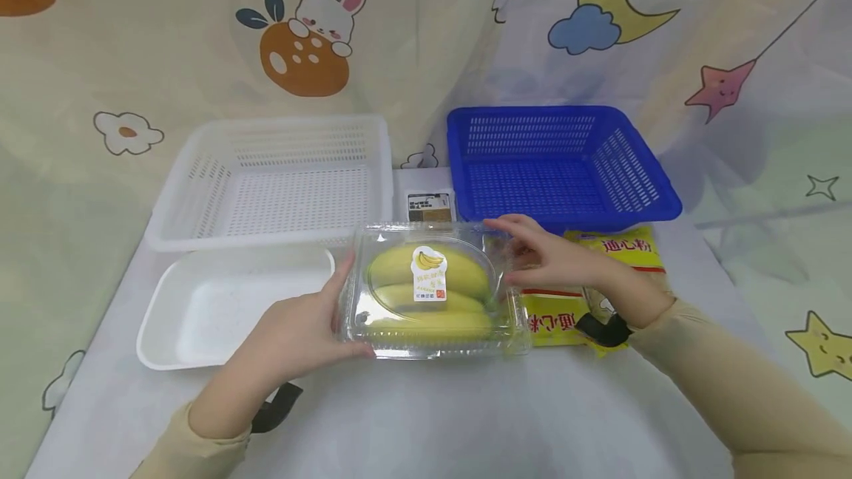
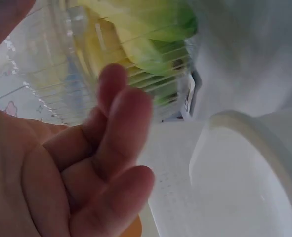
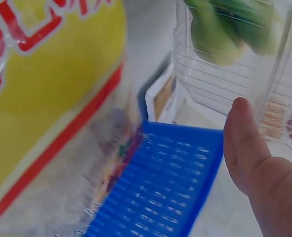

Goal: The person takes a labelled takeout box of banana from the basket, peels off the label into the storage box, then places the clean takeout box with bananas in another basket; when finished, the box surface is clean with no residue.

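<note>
A clear plastic clamshell box of bananas is held in front of me, its lid shut and a white banana label on top. My left hand holds its left end, thumb at the near corner and fingers along the side. At the right end, my right hand grips it with the index finger on the far corner and the thumb lower down. Through the clear wall in the right wrist view, the green ends of the bananas show.
A white basket and a blue basket stand at the back. Left of the box is a white tub. Yellow food bags lie under and beside my right forearm. A small dark-printed item sits between the baskets.
</note>
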{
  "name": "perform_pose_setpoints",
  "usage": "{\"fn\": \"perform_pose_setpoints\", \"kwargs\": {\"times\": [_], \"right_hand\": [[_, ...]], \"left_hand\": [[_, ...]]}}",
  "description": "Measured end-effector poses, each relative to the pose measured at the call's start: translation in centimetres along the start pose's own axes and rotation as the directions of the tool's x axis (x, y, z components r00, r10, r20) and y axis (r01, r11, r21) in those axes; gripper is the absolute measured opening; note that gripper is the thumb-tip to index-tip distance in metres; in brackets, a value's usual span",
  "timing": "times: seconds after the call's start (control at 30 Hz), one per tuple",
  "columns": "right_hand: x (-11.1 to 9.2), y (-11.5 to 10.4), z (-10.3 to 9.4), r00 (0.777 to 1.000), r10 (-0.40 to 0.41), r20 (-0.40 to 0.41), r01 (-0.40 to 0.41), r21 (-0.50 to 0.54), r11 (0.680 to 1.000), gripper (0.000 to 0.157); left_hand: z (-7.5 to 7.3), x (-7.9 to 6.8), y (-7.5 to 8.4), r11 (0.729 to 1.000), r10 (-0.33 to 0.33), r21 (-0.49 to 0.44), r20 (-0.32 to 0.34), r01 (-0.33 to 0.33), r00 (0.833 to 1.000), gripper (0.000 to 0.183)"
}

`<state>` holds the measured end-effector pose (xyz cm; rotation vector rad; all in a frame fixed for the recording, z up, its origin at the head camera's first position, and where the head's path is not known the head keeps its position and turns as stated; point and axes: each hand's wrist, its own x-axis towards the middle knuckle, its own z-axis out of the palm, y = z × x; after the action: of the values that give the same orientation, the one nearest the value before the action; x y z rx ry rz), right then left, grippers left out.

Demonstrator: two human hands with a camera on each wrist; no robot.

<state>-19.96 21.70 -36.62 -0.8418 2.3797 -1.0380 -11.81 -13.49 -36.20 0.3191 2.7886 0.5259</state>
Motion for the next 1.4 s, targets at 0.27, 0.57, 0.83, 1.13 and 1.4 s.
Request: {"fn": "perform_pose_setpoints", "kwargs": {"times": [0.27,0.57,0.83,1.13,1.4], "right_hand": [[0.5,0.8,0.9,0.999,0.042,0.016,-0.042,0.001,0.999,0.076],[0.6,1.1,1.1,0.998,0.063,0.025,-0.063,0.004,0.998,0.076],[1.3,1.1,1.8,0.993,0.112,0.046,-0.112,-0.009,0.994,0.078],[2.1,1.3,2.4,0.986,0.157,0.05,-0.152,-0.094,0.984,0.074],[2.5,1.5,2.5,0.984,0.169,0.057,-0.164,-0.075,0.984,0.07]], "left_hand": [[0.8,-0.3,0.5,0.994,-0.009,0.112,0.0,0.009,1.0,0.119],[1.3,-0.7,0.8,0.998,0.004,0.061,-0.001,-0.004,1.0,0.118],[1.5,0.2,-0.1,0.999,0.0,0.05,0.017,0.0,1.0,0.111],[1.7,1.3,-0.5,0.999,-0.023,0.028,0.066,0.021,0.998,0.11],[1.5,1.9,-0.4,0.999,-0.033,-0.014,0.118,0.034,0.992,0.108]]}}
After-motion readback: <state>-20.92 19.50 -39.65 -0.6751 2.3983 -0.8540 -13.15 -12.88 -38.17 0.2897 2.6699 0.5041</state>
